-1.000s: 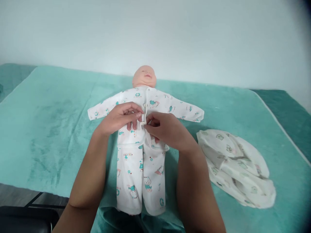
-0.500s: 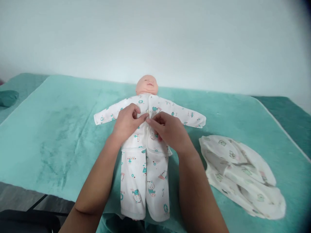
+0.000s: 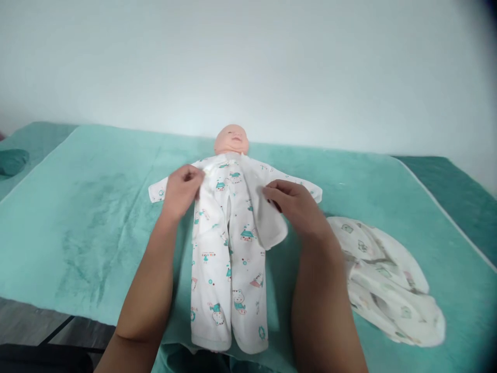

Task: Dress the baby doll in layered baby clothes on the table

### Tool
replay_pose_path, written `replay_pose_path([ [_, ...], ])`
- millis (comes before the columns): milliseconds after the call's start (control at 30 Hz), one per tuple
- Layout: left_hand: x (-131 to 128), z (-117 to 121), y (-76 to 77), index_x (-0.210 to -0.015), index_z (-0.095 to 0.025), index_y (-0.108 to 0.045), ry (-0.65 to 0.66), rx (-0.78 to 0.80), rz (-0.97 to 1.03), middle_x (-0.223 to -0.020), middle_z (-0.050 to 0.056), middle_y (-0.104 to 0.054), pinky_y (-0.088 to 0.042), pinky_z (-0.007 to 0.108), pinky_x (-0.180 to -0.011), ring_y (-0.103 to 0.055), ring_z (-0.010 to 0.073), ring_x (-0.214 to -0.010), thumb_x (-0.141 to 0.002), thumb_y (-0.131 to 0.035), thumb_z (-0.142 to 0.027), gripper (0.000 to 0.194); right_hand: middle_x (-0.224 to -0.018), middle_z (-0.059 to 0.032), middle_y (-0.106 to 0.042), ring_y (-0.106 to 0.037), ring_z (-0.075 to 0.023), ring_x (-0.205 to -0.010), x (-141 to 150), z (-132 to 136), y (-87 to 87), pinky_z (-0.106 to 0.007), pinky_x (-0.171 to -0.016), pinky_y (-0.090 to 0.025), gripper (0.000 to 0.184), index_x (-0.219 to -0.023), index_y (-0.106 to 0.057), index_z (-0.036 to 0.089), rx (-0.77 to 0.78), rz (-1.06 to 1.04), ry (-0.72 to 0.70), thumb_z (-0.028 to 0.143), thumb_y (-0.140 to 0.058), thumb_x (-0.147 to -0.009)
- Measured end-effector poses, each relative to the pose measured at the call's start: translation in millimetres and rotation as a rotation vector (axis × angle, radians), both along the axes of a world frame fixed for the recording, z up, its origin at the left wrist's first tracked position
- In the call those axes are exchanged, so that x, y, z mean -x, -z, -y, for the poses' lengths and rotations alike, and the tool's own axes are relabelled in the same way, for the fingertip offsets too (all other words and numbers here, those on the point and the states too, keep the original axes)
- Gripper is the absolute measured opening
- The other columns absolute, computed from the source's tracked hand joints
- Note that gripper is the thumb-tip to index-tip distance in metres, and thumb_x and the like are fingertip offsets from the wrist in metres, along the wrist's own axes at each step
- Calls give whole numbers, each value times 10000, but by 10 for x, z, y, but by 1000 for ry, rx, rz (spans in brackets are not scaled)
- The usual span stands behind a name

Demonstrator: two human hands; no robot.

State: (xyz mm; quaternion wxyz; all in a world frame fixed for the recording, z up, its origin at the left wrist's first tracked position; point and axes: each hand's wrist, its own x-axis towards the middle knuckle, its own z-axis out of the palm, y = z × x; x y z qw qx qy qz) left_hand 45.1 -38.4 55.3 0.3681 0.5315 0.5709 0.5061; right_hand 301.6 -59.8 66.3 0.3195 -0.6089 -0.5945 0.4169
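Note:
A baby doll (image 3: 231, 141) lies on its back in a white printed baby jacket (image 3: 272, 228) and matching trousers (image 3: 248, 300). The jacket's front is parted, and the high-waisted trousers show between its two panels. My left hand (image 3: 181, 190) pinches the edge of the panel on the left side of the view, near the doll's chest. On the other side, my right hand (image 3: 292, 203) grips the opposite front panel, which is folded outward with its plain inner side up. The sleeves stretch out to both sides, partly behind my hands.
A crumpled white printed cloth garment (image 3: 392, 285) lies right of my right forearm. The doll rests on a teal plush cover (image 3: 97, 217) spread over a table against a pale wall (image 3: 248, 62). A dark object (image 3: 42, 357) stands below the table's left front edge.
My hands have moved apart from the middle of the doll's chest. The jacket, closed at the front before, is now pulled apart to both sides, uncovering the trousers' upper part.

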Motion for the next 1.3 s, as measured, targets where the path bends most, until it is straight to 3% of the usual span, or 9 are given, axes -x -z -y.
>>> replay_pose_path([
  [167,344,-152,92,-669,-187,-524,-406,-21,69,-607,-59,-422,-315,205,-483,-377,75,-531,-743,-638,-254,151,-714,-56,-640,-565,-210,-686,-512,-181,290,-309,-595,-358,170,-674,-608,204,149,655,161,298,-556,-805],
  [300,381,-209,166,-877,-195,-576,-616,-161,-72,-815,-13,-589,-458,215,-650,-561,106,-731,-760,-571,-150,126,-1019,-138,-694,-644,-286,-913,-416,-193,335,-381,-757,-481,243,-980,-663,191,-92,659,319,344,-507,-875],
  [367,295,-196,193,-1036,-203,-600,-569,-309,-220,-1026,33,-657,-501,245,-799,-624,136,-961,-808,-525,-129,251,-1183,-157,-660,-631,-290,-1070,-218,-188,330,-417,-902,-498,318,-1128,-642,181,-362,524,296,345,-478,-910],
  [433,180,-174,219,-1123,-213,-623,-346,-386,-381,-1175,59,-673,-506,301,-927,-617,167,-1129,-885,-477,-159,284,-1298,-130,-631,-587,-264,-1208,-9,-200,352,-423,-1032,-467,361,-1236,-615,206,-547,359,143,346,-431,-959],
  [533,49,-170,273,-1210,-245,-645,29,-399,-628,-1308,43,-673,-386,424,-1149,-555,193,-1305,-971,-377,-185,364,-1435,-61,-578,-515,-213,-1339,172,-273,447,-411,-1136,-409,415,-1363,-561,265,-598,192,-44,366,-340,-1026],
  [600,21,-195,315,-1306,-279,-610,118,-359,-768,-1402,14,-632,-251,494,-1230,-482,201,-1397,-1005,-331,-206,418,-1491,-32,-540,-454,-215,-1408,181,-353,520,-458,-1189,-337,436,-1407,-536,286,-566,209,-62,371,-319,-1039],
  [767,60,-260,358,-1412,-314,-541,-33,-192,-963,-1476,11,-574,-210,562,-1223,-454,256,-1411,-1031,-331,-335,436,-1502,-7,-533,-404,-236,-1450,99,-531,611,-592,-1227,-142,468,-1424,-528,301,-521,444,26,274,-292,-1021],
  [1100,253,-251,342,-1249,-280,-676,-246,-44,-961,-1281,23,-701,-448,437,-992,-601,289,-1168,-918,-396,-132,458,-1159,-82,-744,-659,-281,-1104,-227,-807,581,-418,-1001,-442,457,-1174,-727,223,-276,631,161,187,-371,-891],
  [1300,277,-269,394,-1252,-292,-672,-228,-68,-889,-1264,38,-706,-439,457,-977,-617,297,-1135,-931,-393,-158,446,-1192,-86,-726,-636,-274,-1119,-293,-708,531,-405,-1002,-435,428,-1172,-712,197,-367,559,190,196,-379,-903],
])
